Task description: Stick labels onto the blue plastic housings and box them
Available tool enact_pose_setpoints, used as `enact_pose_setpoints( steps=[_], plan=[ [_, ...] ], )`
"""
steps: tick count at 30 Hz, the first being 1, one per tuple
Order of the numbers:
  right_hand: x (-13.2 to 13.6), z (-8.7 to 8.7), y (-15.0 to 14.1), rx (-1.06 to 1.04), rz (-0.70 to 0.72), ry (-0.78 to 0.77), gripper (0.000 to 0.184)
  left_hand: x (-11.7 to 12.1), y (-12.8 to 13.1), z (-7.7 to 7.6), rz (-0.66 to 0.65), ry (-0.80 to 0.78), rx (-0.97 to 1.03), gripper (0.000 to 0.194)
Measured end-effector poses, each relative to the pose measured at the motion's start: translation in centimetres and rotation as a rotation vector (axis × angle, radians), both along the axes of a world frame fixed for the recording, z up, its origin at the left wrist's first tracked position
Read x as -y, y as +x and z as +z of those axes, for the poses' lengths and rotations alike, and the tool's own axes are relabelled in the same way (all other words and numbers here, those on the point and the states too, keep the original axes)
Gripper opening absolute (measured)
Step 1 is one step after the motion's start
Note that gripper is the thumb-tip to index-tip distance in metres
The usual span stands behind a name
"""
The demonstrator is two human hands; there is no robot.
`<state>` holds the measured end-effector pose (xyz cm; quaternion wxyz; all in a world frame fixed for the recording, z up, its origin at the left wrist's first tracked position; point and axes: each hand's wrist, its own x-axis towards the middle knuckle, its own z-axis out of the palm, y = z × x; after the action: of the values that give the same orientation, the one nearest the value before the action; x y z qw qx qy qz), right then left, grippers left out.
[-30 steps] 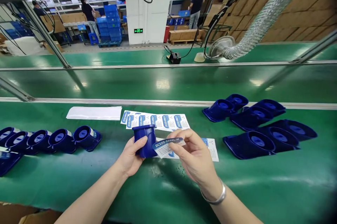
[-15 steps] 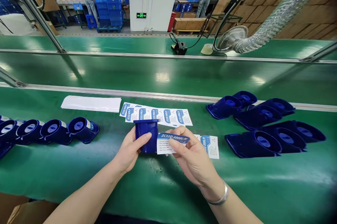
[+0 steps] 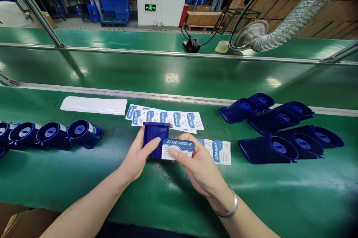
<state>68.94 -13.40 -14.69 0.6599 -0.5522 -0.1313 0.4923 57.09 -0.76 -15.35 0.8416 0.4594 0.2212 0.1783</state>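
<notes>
My left hand [image 3: 137, 158] is wrapped round a dark blue plastic housing [image 3: 154, 137] that stands upright on the green belt [image 3: 173, 200]. My right hand [image 3: 197, 167] pinches a white and blue sticker [image 3: 179, 148] printed "DCS2Q-5000L/H" and holds it against the housing's right side. Just behind lie sheets of the same stickers [image 3: 167, 119], and another sheet [image 3: 220, 151] lies under my right fingers. A silver bracelet sits on my right wrist.
A row of blue housings with stickers [image 3: 53, 135] lies at the left, and a pile of bare blue housings [image 3: 279, 130] at the right. A white backing strip [image 3: 93, 105] lies behind. Beyond run a second belt, a fan, a foil duct [image 3: 293, 14], cartons and people at work.
My right hand has brought the sticker left onto the housing's side. The camera has tipped downward a little.
</notes>
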Motion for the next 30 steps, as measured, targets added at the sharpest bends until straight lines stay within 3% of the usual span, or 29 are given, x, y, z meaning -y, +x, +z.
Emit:
enact_pose_setpoints(
  steps=[30],
  plan=[
    [-0.31,0.08,-0.22,-0.024,-0.084,-0.03,0.062,0.33,-0.31,-0.1,-0.075,0.009,-0.021,0.083]
  ],
)
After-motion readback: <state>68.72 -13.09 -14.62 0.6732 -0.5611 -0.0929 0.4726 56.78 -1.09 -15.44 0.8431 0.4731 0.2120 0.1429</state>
